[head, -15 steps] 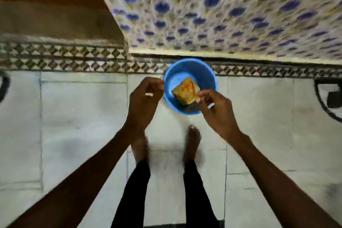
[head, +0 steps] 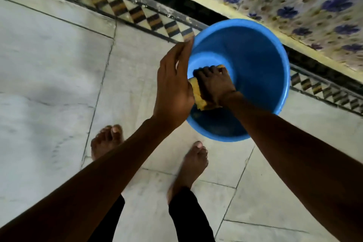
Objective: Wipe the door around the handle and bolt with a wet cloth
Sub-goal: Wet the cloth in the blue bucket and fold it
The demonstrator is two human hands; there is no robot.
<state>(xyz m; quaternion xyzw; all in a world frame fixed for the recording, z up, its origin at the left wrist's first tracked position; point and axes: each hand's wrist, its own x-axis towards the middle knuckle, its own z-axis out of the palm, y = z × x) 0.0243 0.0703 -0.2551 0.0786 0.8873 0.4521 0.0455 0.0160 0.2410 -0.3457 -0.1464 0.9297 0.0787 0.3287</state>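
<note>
A blue plastic tub (head: 261, 60) stands on the marble floor by the wall. Inside it lies a yellow cloth (head: 197, 94). My right hand (head: 214, 84) is down in the tub, its fingers closed over the cloth, which shows only at its left edge. My left hand (head: 172, 84) hovers at the tub's left rim, fingers loosely extended, holding nothing; whether it touches the rim is unclear. The door, its handle and bolt are out of view.
A wall with blue-flower tiles (head: 294, 2) runs along the upper right, with a patterned floor border (head: 137, 13) below it. My two bare feet (head: 188, 165) stand on pale marble slabs (head: 49, 64) just short of the tub.
The view has closed in and tilted as I bent toward the tub. My right hand went down inside it onto the cloth. My left hand opened beside the rim.
</note>
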